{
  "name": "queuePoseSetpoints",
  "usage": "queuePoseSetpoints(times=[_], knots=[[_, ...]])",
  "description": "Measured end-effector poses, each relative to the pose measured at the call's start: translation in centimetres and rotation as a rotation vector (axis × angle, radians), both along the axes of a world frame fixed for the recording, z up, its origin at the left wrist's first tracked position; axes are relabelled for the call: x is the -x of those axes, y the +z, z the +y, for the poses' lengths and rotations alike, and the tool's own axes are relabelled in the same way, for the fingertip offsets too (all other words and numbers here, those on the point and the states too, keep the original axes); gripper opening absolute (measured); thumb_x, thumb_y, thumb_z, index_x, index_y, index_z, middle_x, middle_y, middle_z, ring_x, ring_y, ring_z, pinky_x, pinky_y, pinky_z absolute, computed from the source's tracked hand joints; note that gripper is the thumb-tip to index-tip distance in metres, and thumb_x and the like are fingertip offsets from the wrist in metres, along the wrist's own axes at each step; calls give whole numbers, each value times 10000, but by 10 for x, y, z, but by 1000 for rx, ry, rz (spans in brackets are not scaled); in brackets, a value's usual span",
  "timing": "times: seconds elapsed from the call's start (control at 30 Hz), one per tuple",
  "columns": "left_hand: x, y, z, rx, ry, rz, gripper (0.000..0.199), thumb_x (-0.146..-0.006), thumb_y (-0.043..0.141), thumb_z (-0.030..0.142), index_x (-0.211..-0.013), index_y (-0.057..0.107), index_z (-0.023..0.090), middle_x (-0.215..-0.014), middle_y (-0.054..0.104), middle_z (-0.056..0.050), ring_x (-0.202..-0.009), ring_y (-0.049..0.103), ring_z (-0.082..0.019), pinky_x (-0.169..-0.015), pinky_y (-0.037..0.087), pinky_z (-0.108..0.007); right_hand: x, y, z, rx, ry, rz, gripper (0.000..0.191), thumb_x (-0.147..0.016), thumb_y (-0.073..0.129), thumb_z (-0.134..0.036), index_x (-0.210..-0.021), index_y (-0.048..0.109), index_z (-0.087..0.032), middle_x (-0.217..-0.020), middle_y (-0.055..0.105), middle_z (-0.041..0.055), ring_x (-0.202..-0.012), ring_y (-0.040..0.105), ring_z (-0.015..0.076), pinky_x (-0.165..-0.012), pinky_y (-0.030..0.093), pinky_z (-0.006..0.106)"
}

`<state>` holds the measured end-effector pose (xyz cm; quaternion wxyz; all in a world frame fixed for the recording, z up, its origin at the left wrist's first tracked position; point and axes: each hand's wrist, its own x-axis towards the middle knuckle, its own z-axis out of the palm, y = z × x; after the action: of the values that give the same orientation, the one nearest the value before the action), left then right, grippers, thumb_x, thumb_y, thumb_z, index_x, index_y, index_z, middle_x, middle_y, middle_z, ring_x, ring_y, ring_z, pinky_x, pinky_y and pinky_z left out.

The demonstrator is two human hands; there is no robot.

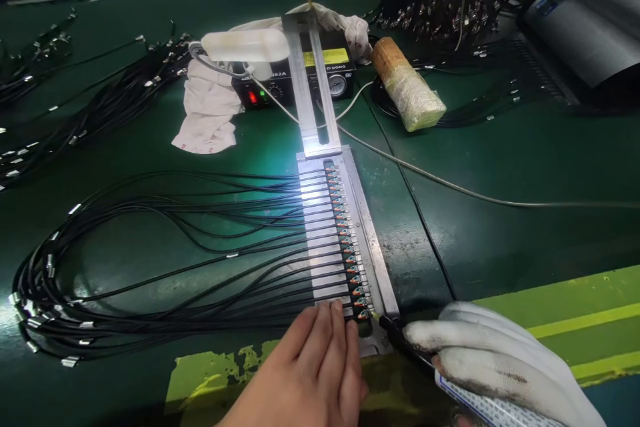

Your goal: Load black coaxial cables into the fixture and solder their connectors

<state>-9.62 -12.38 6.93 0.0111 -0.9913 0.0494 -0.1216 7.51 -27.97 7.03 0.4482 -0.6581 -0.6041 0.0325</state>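
My bare left hand (320, 367) lies with its fingers stretched out at the near end of a long metal fixture (325, 253), fingertips touching the lowest black cables. Many black cables (150, 207) lie side by side across the fixture, their small metal connectors (347, 240) with orange and green parts in a row. My right hand (500, 353), in a soiled white glove, is closed around a pen-like tool (407, 341) with a black front end and a labelled barrel. The tool's thin tip is right beside the nearest connector; contact cannot be made out.
Behind the fixture stands a black control box (265, 95) with a gauge. Near it are a white lamp (245, 45), a cloth (210, 107) and a wrapped block (407, 90). Cable bundles (90, 100) lie at left and back right. A pale hose (450, 183) runs rightward.
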Motion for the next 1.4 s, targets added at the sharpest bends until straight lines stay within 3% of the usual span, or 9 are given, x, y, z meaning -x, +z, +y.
queuePoseSetpoints(times=[0.4,0.6,1.0,1.13,1.4], knots=[[2,3,-1,15,3,4,280,-969,492,262,-1072,650,55,-1095,683,-140,-1023,651,-276,-890,488,-397,-3,0,-2,33,43,-11,249,-993,466,-396,-896,568,-190,-944,717,29,-838,681,104,-956,460,209],[2,3,0,17,6,-2,289,-981,465,261,-1062,662,65,-1098,685,-123,-1012,658,-272,-863,511,-398,3,1,1,25,-33,38,223,-998,454,-346,-853,540,-200,-914,715,21,-835,677,112,-968,447,230],[2,4,0,30,8,8,297,-980,469,267,-1063,665,60,-1104,680,-137,-1011,658,-276,-862,522,-399,-7,0,2,51,70,-33,247,-986,466,-403,-897,558,-192,-940,720,32,-850,683,105,-948,460,202],[1,4,0,30,4,1,287,-970,485,264,-1063,666,60,-1106,679,-139,-1020,654,-280,-868,528,-403,-3,0,3,45,-5,-3,228,-982,470,-383,-901,555,-187,-955,715,44,-896,677,117,-985,444,226],[1,4,-1,39,15,10,271,-960,504,249,-1061,665,57,-1100,682,-139,-1019,653,-280,-862,531,-398,-10,-1,5,9,43,-50,226,-984,475,-369,-880,560,-187,-923,721,46,-849,694,123,-871,515,221]])
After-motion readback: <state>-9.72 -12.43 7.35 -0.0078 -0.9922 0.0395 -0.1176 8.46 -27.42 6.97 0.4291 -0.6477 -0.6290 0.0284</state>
